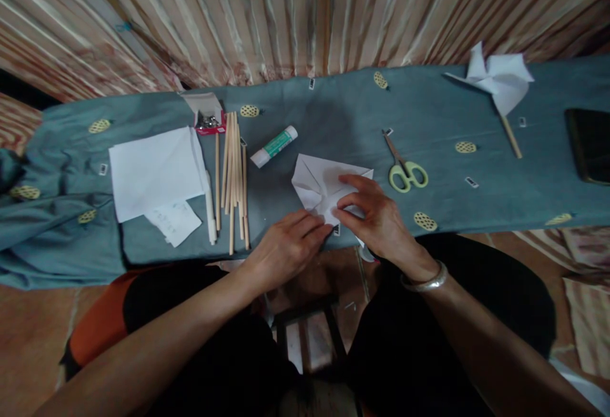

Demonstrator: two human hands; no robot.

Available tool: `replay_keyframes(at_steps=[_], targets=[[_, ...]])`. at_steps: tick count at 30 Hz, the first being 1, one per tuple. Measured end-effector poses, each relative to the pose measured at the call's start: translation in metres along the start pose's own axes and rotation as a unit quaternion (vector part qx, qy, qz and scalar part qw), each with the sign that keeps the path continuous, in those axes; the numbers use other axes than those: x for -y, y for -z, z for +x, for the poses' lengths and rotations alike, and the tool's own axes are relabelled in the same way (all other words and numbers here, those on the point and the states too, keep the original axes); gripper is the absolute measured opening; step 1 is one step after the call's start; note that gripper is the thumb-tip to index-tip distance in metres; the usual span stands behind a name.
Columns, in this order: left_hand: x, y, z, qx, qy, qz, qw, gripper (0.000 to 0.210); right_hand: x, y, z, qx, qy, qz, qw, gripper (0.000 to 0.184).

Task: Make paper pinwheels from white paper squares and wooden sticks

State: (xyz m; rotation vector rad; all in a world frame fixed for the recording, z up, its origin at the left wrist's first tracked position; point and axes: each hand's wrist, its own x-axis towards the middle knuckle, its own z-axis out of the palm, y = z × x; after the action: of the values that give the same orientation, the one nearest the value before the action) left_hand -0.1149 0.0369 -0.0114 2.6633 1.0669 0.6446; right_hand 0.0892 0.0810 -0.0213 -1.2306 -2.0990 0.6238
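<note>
White creased paper sheet (326, 178) on teal pineapple-print cloth (333, 115), under fingertips of left hand (293, 242) and right hand (374, 217). Left palm-down, fingers together at near edge; right curled, thumb slightly parted. Pinch: cannot tell.

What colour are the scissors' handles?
The scissors' handles are pale yellow-green, seen best in the head view.

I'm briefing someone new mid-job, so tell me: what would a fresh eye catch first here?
Probably the creased white paper near the middle of the view, with the left hand and right hand on it. Next would likely come the white pinwheel at upper right, then the green-handled scissors lying between paper and pinwheel.
</note>
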Motion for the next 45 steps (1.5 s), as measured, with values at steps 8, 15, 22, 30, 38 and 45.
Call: replay_keyframes(at_steps=[8, 15, 22, 30, 38, 45], targets=[[-0.0002, 0.0, 0.002, 0.016, 0.021, -0.019, 0.999, 0.023, -0.004, -0.0023, -0.0016, 0.0, -0.012, 0.005, 1.0, 0.008], [0.0017, -0.0004, 0.0026, 0.009, 0.017, -0.018, 1.0, 0.022, -0.0023, -0.0015, -0.0017, 0.005, -0.021, 0.013, 1.0, 0.008], [0.0018, 0.0, 0.0031, 0.018, 0.023, -0.015, 0.999, 0.022, -0.0012, -0.0022, -0.0012, -0.001, -0.016, 0.01, 1.0, 0.009], [0.0026, -0.0001, 0.0033, 0.02, 0.029, -0.026, 0.999, 0.024, -0.0007, -0.0025, -0.0014, 0.003, -0.008, 0.0, 1.0, 0.01], [0.0019, -0.0007, 0.0033, 0.019, 0.028, -0.02, 0.999, 0.024, -0.0023, -0.0033, -0.0012, 0.001, 0.0, -0.005, 1.0, 0.01], [0.0013, -0.0007, 0.0043, 0.021, 0.03, -0.012, 0.999, 0.022, -0.0018, -0.0034, -0.0027, 0.003, 0.023, -0.019, 1.0, 0.01]])
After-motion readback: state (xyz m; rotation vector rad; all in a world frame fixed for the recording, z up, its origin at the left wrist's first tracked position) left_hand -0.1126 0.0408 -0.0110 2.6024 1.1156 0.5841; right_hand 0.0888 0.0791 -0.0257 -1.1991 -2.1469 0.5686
